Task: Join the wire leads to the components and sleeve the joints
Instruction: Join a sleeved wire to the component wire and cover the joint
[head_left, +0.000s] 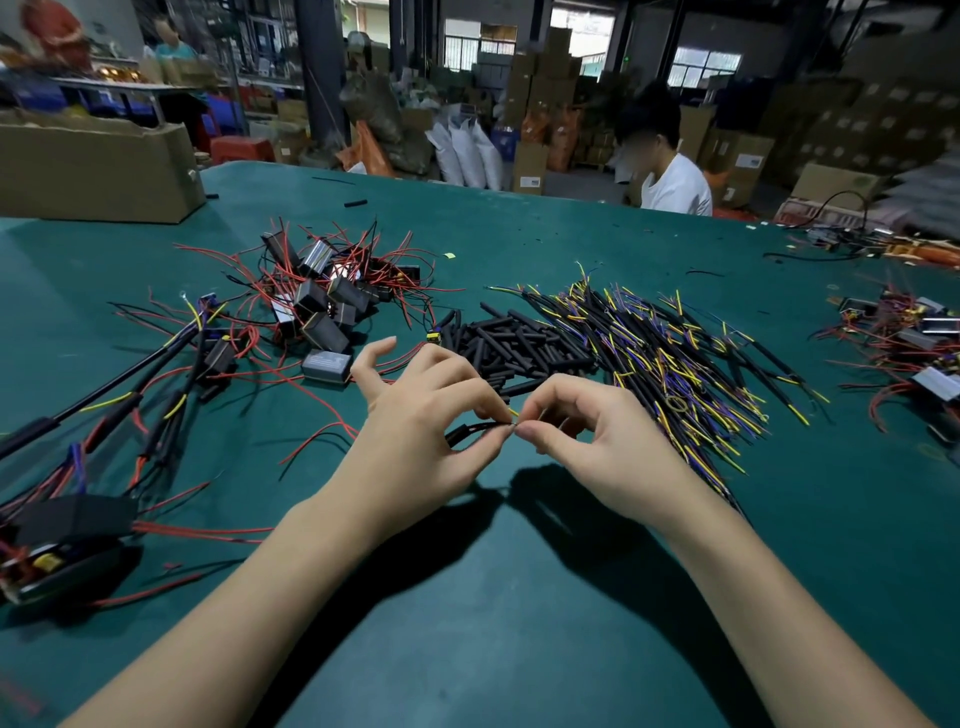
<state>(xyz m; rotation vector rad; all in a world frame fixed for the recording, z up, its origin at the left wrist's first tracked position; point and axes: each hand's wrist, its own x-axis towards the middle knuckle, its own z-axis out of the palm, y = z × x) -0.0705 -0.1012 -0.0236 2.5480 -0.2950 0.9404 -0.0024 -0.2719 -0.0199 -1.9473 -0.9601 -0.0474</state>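
Over the green table (519, 597), my left hand (421, 421) pinches a thin black lead (467, 432) with a yellow tip near its end. My right hand (587, 431) pinches the same joint from the other side, fingertips meeting the left ones. A heap of black sleeve tubes (514, 343) lies just behind the hands. To its right spreads a pile of black, yellow and blue wire leads (675, 358). Black box components with red wires (322, 301) are heaped behind my left hand.
Sleeved assemblies (130, 415) lie at the left, with a larger black unit (62, 540) by the left edge. A cardboard box (93, 171) stands at the far left. More components (904, 343) sit at the right. A person in white (670, 176) sits across the table.
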